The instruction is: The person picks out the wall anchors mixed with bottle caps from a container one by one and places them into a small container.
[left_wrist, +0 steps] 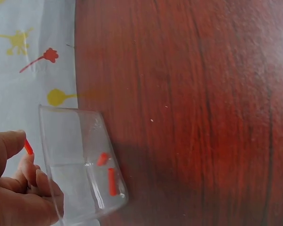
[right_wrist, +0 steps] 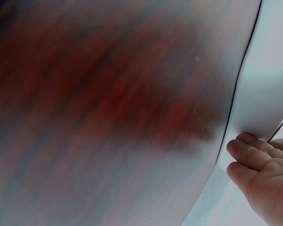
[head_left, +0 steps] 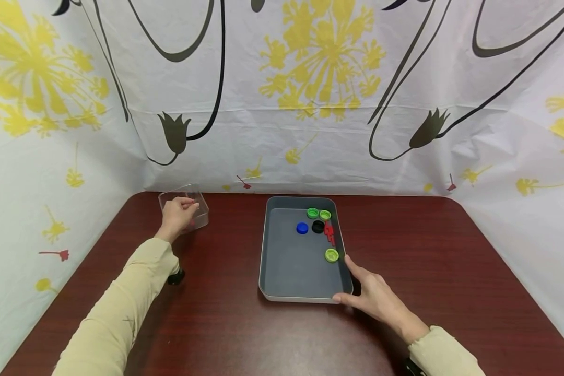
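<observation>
At the back left of the table, my left hand [head_left: 177,215] is over a clear plastic box [head_left: 202,220]. In the left wrist view its thumb and fingertip pinch a small thin red piece [left_wrist: 29,147]. Inside the box lie a red stick-shaped piece [left_wrist: 112,181] and a smaller red piece [left_wrist: 103,159]. My right hand [head_left: 378,295] rests against the near right corner of a grey tray [head_left: 286,261], with its thumb at the front rim and its fairly straight fingers along the right side.
Along the tray's right side are two yellow-green caps [head_left: 331,255], a green cap [head_left: 312,213], a black cap [head_left: 318,226] and red pieces [head_left: 329,231]. A blue cap [head_left: 302,228] sits nearer the middle. Patterned white sheeting [head_left: 272,156] borders the dark wooden table [head_left: 225,324].
</observation>
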